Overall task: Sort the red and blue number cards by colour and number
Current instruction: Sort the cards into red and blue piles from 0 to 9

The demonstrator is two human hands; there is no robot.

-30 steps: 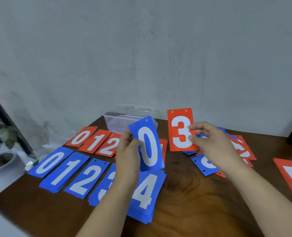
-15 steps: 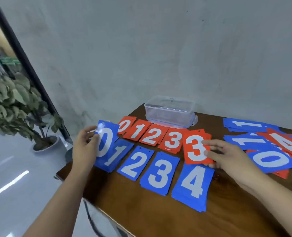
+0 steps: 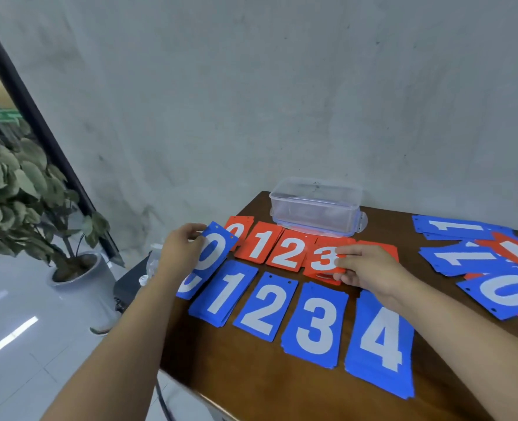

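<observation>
The left hand (image 3: 180,253) grips a blue 0 card (image 3: 213,250) by its side, tilted over the blue 0 pile (image 3: 186,287) at the desk's (image 3: 251,366) left edge. The right hand (image 3: 370,271) pinches a red 3 card (image 3: 321,258) on the red 3 pile (image 3: 332,242) in the back row. The other blue piles (image 3: 314,326) run along the front edge, a clear box (image 3: 315,208) stands at the back edge, and a mixed heap (image 3: 479,253) lies toward the right edge.

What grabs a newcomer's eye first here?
Two neat rows on the brown wooden table: red number cards 0-3 behind, blue number cards 0-4 in front. The left hand holds a blue 0 card at the blue row's left end; the right hand holds a red 3 card toward the red row's right end.
</observation>
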